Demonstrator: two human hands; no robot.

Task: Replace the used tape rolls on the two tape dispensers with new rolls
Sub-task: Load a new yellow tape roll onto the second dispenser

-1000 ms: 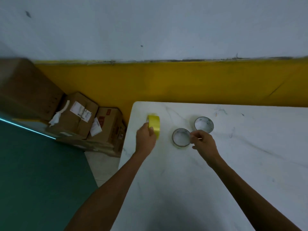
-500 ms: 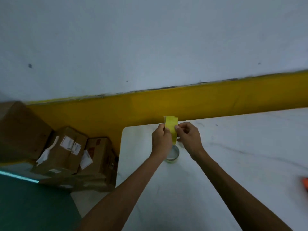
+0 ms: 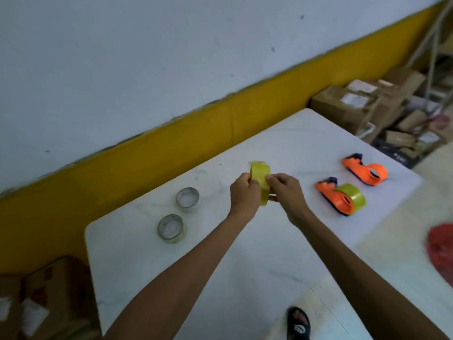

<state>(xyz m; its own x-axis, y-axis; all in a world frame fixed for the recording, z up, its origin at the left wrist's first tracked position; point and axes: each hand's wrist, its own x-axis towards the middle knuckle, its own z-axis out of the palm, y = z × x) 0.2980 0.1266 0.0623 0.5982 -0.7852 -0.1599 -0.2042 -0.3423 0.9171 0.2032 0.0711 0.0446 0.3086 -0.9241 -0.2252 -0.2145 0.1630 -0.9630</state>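
A new yellow tape roll (image 3: 260, 178) is held on edge above the white table (image 3: 245, 261), gripped by my left hand (image 3: 245, 198) from the left and my right hand (image 3: 286, 192) from the right. Two nearly empty used rolls (image 3: 187, 199) (image 3: 170, 228) lie flat at the table's left. To the right lie two orange tape dispensers: the nearer dispenser (image 3: 334, 198) carries a yellow roll (image 3: 353, 197), the farther dispenser (image 3: 364, 172) has a bare hub.
Cardboard boxes (image 3: 362, 104) are piled on the floor beyond the table's right end, more boxes (image 3: 49, 298) at lower left. A red object (image 3: 441, 251) lies at the right edge. A sandalled foot (image 3: 298, 322) shows below the table's near edge.
The view has swung right, bringing both dispensers into sight. The yellow roll stays between both hands, now carried rightward away from the two used rolls.
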